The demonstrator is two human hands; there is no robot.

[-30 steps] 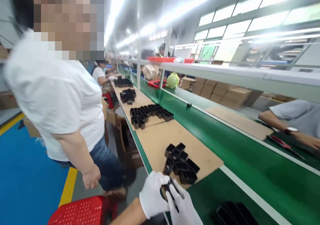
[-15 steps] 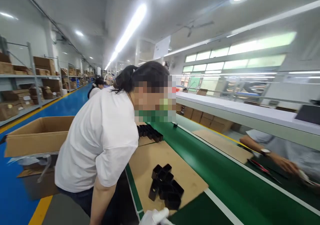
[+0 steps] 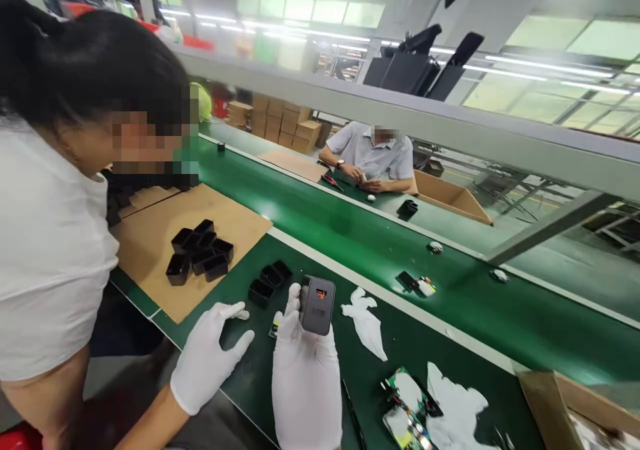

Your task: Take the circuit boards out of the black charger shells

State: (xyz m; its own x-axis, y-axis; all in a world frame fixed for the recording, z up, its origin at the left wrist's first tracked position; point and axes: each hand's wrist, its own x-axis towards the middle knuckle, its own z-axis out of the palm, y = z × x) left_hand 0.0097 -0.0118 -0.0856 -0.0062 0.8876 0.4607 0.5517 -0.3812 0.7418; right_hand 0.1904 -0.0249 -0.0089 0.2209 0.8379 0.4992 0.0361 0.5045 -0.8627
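Observation:
My right hand (image 3: 306, 377), in a white glove, is closed around a dark grey rounded box-shaped housing (image 3: 319, 317) with an orange mark on its face. To its left, my white-gloved left hand (image 3: 213, 350) is over the table edge, thumb and fingers apart, holding nothing. Three black open housings (image 3: 270, 282) rest on the green surface just beyond my hands. More black housings (image 3: 200, 250) are clustered on a brown cardboard sheet (image 3: 240, 217). A small part with yellow (image 3: 275, 325) is partly hidden by my right hand.
A person in a white shirt (image 3: 45, 250) leans in close on my left. Green circuit boards (image 3: 407, 403), loose white gloves (image 3: 367, 323) and a thin black tool (image 3: 354, 413) lie to the right. A cardboard box (image 3: 560, 403) is at lower right. Another person (image 3: 373, 160) sits across the green belt (image 3: 330, 217).
My view has swung right and down. Both my gloved hands are now in view, the right one with the grey housing; earlier only part of one white glove showed at the bottom edge.

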